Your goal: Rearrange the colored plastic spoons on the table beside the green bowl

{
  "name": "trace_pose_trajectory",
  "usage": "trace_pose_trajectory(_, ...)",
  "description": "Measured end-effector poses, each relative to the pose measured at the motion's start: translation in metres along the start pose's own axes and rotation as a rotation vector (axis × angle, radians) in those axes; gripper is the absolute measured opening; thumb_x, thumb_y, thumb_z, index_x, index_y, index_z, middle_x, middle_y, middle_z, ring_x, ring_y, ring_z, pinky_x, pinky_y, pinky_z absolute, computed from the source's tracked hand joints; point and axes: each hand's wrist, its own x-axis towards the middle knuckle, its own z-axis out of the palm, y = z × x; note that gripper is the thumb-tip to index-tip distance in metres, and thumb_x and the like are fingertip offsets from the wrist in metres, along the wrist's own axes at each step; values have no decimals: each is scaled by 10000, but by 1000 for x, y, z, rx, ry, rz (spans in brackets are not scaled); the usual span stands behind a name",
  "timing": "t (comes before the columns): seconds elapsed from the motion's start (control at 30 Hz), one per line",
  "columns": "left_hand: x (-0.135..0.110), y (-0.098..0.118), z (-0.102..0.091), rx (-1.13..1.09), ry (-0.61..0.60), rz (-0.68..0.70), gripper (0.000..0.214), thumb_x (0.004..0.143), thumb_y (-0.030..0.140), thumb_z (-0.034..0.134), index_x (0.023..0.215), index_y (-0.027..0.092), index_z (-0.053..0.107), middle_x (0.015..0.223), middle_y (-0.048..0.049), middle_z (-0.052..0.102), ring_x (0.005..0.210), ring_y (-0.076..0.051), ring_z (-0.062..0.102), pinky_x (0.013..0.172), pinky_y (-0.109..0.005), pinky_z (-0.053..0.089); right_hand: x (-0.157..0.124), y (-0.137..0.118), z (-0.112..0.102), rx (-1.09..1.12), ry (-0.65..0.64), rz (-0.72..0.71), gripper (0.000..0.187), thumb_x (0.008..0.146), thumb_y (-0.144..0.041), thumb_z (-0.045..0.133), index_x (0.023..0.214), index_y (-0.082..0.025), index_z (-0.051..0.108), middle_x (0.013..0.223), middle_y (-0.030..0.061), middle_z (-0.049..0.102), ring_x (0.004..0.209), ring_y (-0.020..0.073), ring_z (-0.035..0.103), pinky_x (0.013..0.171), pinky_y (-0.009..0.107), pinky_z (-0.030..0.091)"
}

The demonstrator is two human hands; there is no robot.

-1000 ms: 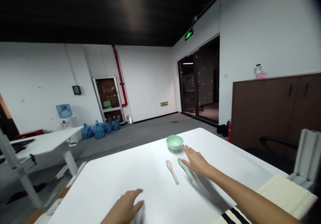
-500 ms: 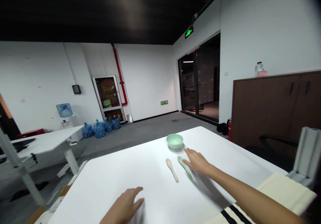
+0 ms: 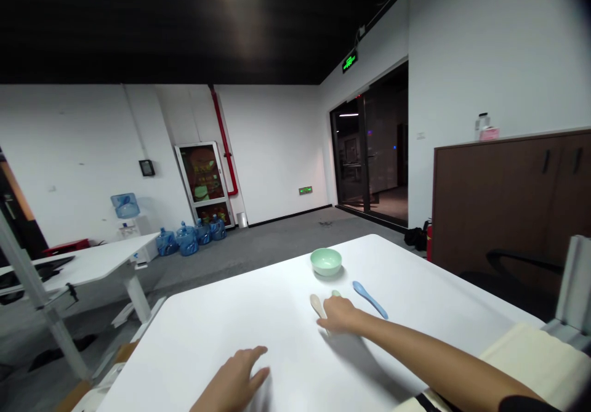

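My right hand [image 3: 340,315] reaches across the white table [image 3: 258,319], its fingers curled down onto the handle of a beige spoon [image 3: 316,303]. Beneath the same hand lies a pale green spoon [image 3: 335,293], of which only the tip shows. A blue spoon [image 3: 370,299] lies just right of that hand, untouched. Beyond the spoons stands a pale green bowl [image 3: 325,261]. My left hand [image 3: 236,376] rests flat on the table near its front edge, fingers stretched out, holding nothing.
A cream cloth [image 3: 530,363] lies at the table's right front corner. A dark chair [image 3: 508,270] and a brown cabinet [image 3: 508,196] are to the right. On the left stand another white desk [image 3: 87,261] and blue water jugs [image 3: 187,239] on the floor.
My right hand has slid left from beside the green spoon and closed over the beige spoon's handle. That uncovered a blue spoon to its right. The left hand has barely moved.
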Motion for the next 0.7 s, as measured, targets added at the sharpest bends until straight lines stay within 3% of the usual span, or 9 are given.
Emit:
trace_pose_trajectory(0.17, 3, -1, 3, -18, 14, 5, 581, 856, 579, 427, 1352, 289, 513, 1331, -47, 586, 1218, -260, 524, 1051, -384, 382, 5, -1, 20, -83, -50, -40, 439, 786, -350, 582, 1158, -124, 640, 1074, 178, 685, 996, 306, 657, 808, 378, 502)
trace_pose_trajectory(0.3, 4, -3, 4, -12, 4, 1, 574, 862, 576, 422, 1360, 301, 501, 1339, -45, 579, 1223, -264, 521, 1049, -395, 382, 5, 1, 19, -41, -56, -25, 357, 783, -276, 573, 1080, -103, 674, 1063, 184, 689, 953, 311, 670, 754, 360, 511)
trace_pose_trajectory(0.5, 5, -8, 6, -3, 8, 2, 571, 871, 577, 412, 1364, 303, 496, 1340, -48, 577, 1220, -261, 523, 1047, -395, 383, 7, 9, -8, 53, 47, -25, 331, 848, -366, 507, 948, -115, 699, 1013, 181, 697, 902, 298, 673, 696, 328, 479)
trace_pose_trajectory(0.7, 4, -2, 4, 9, -5, -3, 563, 878, 558, 407, 1372, 299, 487, 1348, -54, 569, 1225, -258, 519, 1052, -396, 379, 37, 41, -48, 84, 223, 81, 369, 891, -427, 441, 899, -162, 697, 954, 130, 706, 872, 247, 663, 710, 293, 442)
